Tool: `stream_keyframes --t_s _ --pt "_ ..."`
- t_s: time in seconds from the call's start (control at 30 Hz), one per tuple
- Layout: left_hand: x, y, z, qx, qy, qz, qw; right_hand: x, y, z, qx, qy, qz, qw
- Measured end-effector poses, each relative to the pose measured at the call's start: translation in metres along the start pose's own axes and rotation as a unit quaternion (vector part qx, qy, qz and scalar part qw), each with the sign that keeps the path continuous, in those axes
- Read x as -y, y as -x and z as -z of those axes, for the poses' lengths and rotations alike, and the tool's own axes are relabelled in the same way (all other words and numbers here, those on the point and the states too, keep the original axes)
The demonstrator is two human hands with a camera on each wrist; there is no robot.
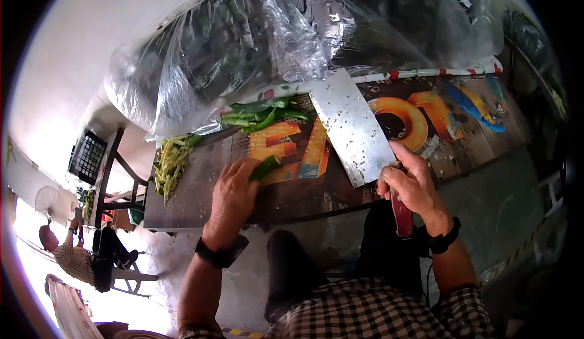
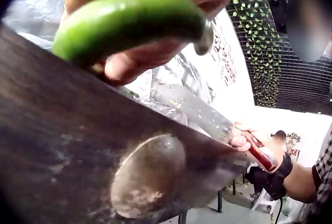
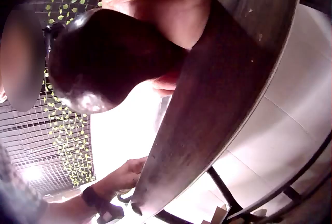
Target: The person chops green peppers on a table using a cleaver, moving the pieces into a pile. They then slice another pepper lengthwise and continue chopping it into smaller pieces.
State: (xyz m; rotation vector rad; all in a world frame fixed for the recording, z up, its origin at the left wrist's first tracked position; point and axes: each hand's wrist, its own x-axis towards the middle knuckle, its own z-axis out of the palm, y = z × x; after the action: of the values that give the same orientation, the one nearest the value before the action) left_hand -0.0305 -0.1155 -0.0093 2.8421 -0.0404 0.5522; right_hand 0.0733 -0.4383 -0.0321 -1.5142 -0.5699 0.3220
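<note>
My left hand [image 1: 232, 190] holds a green pepper [image 1: 266, 167] on the dark wooden table, and part of it sticks out past the fingers. In the left wrist view the pepper [image 2: 129, 24] looks curved, its stem end toward the camera. My right hand [image 1: 411, 182] grips the red handle [image 1: 402, 216] of a cleaver. Its broad blade [image 1: 354, 129], flecked with green bits, slants away over the table, right of the pepper. Several whole green peppers [image 1: 267, 117] lie farther back. A heap of sliced pepper [image 1: 173, 164] sits at the table's left end.
Clear plastic sheeting [image 1: 298, 47] covers a bulky dark mass along the back. The table [image 1: 201, 208] has printed letters on its top and small scraps about. At the far left a seated person [image 1: 76, 257] is near a black crate [image 1: 88, 156].
</note>
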Motion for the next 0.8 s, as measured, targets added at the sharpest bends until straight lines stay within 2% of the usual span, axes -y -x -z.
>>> stream_keyframes --t_s 0.1,0.13,0.27,0.43,0.8 --pt "0.003 0.014 -0.004 -0.018 0.044 0.038 0.998 0.007 -0.001 0.000 0.012 -0.014 -0.029 0.999" --pt "0.001 0.016 -0.004 -0.028 0.047 0.026 0.998 0.010 0.000 0.000 0.013 -0.020 -0.041 0.999" --pt "-0.017 0.021 -0.006 -0.044 0.056 0.007 0.997 0.025 0.015 -0.015 -0.002 -0.170 -0.126 0.977" --pt "-0.018 0.024 -0.010 -0.039 0.090 0.028 0.995 0.019 0.035 -0.033 0.073 -0.208 -0.176 0.960" --pt "-0.014 0.025 -0.015 -0.044 0.072 0.024 0.996 -0.002 0.038 -0.057 0.084 -0.211 -0.176 0.958"
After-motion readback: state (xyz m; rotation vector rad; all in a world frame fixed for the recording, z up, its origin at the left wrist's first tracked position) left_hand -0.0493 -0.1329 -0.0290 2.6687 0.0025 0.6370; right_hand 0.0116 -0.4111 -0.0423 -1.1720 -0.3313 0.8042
